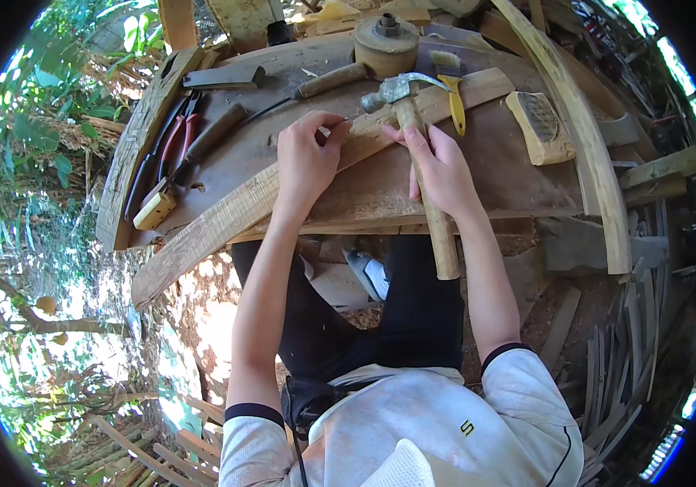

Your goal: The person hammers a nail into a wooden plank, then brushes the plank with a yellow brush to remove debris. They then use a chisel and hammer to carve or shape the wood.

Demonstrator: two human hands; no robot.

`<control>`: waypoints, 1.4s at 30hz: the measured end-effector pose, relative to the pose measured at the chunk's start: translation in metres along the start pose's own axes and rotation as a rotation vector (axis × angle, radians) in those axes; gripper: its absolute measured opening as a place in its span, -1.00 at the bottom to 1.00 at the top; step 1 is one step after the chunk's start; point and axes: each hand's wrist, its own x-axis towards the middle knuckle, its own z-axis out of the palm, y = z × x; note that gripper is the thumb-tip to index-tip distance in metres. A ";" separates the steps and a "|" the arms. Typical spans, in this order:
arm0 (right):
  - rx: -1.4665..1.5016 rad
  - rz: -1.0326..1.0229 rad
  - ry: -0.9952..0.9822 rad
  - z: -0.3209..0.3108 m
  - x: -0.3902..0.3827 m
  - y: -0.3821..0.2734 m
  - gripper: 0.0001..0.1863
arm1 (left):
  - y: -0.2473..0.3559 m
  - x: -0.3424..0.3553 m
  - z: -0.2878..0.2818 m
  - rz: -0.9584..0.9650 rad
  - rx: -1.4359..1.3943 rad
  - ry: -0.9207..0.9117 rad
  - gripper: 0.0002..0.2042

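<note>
My right hand (444, 172) is wrapped round the wooden handle of a claw hammer (437, 231), its metal head pointing away from me over a long flat wooden board (234, 207). My left hand (309, 158) is closed in a pinch above the same board, thumb against forefinger. Something tiny, perhaps a thin metal piece, shows at its fingertips, too small to name. The board lies slantwise across the workbench (518, 174), its near-left end jutting past the bench edge.
Red-handled pliers (189, 134), a wood-handled tool (332, 81) and a wooden block (230, 77) lie at the left and back. A round wooden pot (386, 49), a yellow brush (456, 101) and a carved block (539, 130) stand farther right. A curved pole (583, 138) borders the right.
</note>
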 end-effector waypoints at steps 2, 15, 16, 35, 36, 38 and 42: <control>-0.009 -0.008 0.006 0.000 0.000 0.001 -0.46 | -0.001 0.000 0.000 0.008 0.014 -0.002 -0.85; -0.014 -0.014 0.014 0.001 -0.001 0.000 -0.45 | 0.001 0.000 0.002 0.018 0.069 0.016 -0.84; -0.014 -0.014 0.013 0.001 -0.002 0.000 -0.44 | 0.000 0.000 0.002 0.024 0.064 0.018 -0.84; -0.209 -0.054 0.010 0.005 -0.023 -0.036 -0.57 | 0.000 -0.005 0.005 0.168 0.141 0.050 -0.88; -0.234 -0.090 0.029 0.005 -0.021 -0.031 -0.57 | 0.001 -0.005 0.006 0.164 0.137 0.047 -0.88; -0.278 -0.161 0.074 0.007 -0.017 -0.021 -0.57 | 0.002 -0.004 0.006 0.162 0.131 0.034 -0.89; -0.246 -0.079 -0.040 0.002 -0.012 -0.029 -0.57 | 0.003 -0.004 0.001 0.101 0.119 -0.012 -0.90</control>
